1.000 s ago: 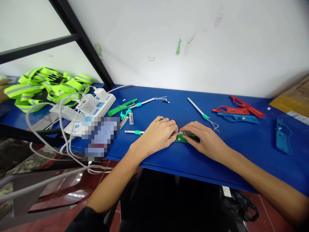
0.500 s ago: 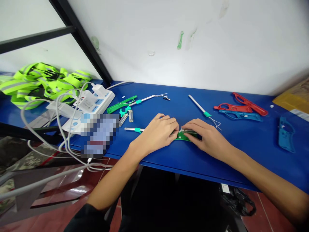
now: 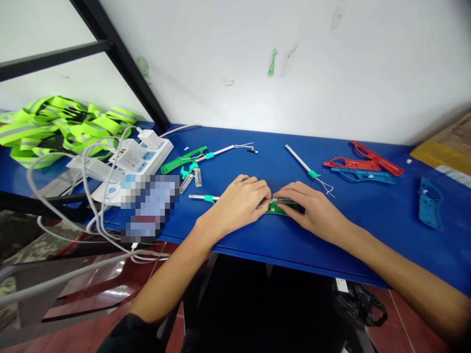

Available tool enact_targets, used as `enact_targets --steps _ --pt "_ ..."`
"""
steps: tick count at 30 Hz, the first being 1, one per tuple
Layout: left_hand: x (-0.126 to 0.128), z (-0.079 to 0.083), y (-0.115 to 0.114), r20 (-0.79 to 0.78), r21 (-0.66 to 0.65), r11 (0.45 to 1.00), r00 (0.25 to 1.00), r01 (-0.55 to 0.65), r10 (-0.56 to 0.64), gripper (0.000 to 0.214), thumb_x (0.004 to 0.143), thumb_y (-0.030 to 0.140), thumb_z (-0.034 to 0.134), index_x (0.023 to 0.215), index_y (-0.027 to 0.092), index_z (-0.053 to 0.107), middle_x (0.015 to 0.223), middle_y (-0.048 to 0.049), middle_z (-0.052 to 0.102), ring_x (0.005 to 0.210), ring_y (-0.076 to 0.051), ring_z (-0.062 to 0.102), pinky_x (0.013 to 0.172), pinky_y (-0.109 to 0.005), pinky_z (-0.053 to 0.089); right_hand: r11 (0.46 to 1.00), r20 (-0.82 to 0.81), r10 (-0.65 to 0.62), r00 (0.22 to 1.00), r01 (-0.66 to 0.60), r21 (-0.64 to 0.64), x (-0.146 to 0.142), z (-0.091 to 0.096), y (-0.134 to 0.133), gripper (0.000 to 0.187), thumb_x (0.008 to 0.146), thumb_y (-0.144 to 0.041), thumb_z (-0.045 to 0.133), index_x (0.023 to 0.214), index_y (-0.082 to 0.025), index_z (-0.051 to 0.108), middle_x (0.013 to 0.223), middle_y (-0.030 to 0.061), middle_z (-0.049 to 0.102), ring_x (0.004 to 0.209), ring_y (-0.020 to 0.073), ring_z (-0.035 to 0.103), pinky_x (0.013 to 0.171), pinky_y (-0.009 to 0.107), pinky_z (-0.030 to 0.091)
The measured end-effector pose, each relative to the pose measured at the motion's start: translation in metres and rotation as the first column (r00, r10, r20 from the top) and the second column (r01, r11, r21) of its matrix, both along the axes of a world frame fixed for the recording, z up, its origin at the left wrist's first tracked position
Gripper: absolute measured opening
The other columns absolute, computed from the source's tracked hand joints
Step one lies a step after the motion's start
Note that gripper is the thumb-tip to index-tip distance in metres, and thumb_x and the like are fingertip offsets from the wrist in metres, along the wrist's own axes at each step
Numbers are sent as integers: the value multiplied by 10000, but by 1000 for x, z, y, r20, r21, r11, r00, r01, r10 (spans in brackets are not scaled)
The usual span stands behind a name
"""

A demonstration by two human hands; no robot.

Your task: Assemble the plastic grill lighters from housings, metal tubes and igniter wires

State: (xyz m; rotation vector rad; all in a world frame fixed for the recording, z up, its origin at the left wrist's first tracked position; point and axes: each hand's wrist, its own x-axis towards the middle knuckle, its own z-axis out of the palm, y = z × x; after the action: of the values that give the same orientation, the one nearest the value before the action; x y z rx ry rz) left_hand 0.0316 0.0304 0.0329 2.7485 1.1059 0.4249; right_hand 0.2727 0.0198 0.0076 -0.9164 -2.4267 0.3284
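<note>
Near the front edge of the table, my left hand (image 3: pixel 245 201) is closed over a green lighter casing (image 3: pixel 281 210), fingers bent. A metal lighter tube (image 3: pixel 198 197) with a teal collar sticks out to the left from under this hand. My right hand (image 3: pixel 312 208) pinches a clear fuel tank (image 3: pixel 285 200) at the casing's right part, thumb in front and fingers behind. Both hands' fingertips almost meet over the casing. How the tank sits in the casing is partly hidden by the fingers.
Behind lie another green casing (image 3: pixel 176 163), two clear tanks (image 3: pixel 197 177) and loose metal tubes (image 3: pixel 299 158) with wires. Red casings (image 3: pixel 379 157) and blue casings (image 3: pixel 430 203) are at right. A power strip (image 3: pixel 158 154), cables, a phone (image 3: pixel 150 208) and yellow-green straps (image 3: pixel 66 127) occupy the left.
The view has shifted slightly. The clear tank in my right hand appears to lie a little flatter along the casing; my left hand keeps its hold.
</note>
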Motion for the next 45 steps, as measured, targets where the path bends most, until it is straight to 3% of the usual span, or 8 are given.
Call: enact_targets --steps 18,24,33,40,45 --pt "0 -4 1 -28 69 997 999 20 -18 200 1103 225 555 986 162 704 1014 -32 769 973 -207 677 1039 -406 407 1000 -23 -7 1000 8 19 0 0 0 183 1077 -224 606 1221 -206 717 1124 105 773 1014 249 721 896 421 626" --pt "-1 -5 1 -49 133 989 997 67 -61 213 1108 220 548 1022 157 732 1047 -44 772 1026 -219 675 1115 -426 374 998 -27 -47 999 48 43 0 1 -2 322 1072 -205 613 1392 -209 646 1091 94 799 983 240 734 863 391 634" --pt "-5 -6 2 -14 192 977 996 87 -86 261 1136 255 513 1068 174 752 1084 -55 790 1017 -213 671 1152 -440 369 995 -85 -58 995 65 78 -3 2 -2 172 1061 -202 646 1220 -247 694 1058 58 804 954 215 734 848 358 617" --pt "-6 -7 2 -50 230 969 996 89 -80 267 1093 98 505 1067 177 758 1107 -53 797 1033 -220 646 1215 -484 339 996 -98 -36 995 44 81 -5 2 -3 125 1061 -209 651 1174 -233 699 1018 51 799 927 208 727 820 344 604" --pt "-5 -7 2 -48 242 968 997 70 -60 257 1095 108 516 1067 185 760 1112 -45 799 1035 -228 630 1204 -489 355 995 -101 -51 994 59 85 -4 1 -3 114 1067 -239 646 1168 -237 699 1004 57 790 903 213 715 799 354 594"
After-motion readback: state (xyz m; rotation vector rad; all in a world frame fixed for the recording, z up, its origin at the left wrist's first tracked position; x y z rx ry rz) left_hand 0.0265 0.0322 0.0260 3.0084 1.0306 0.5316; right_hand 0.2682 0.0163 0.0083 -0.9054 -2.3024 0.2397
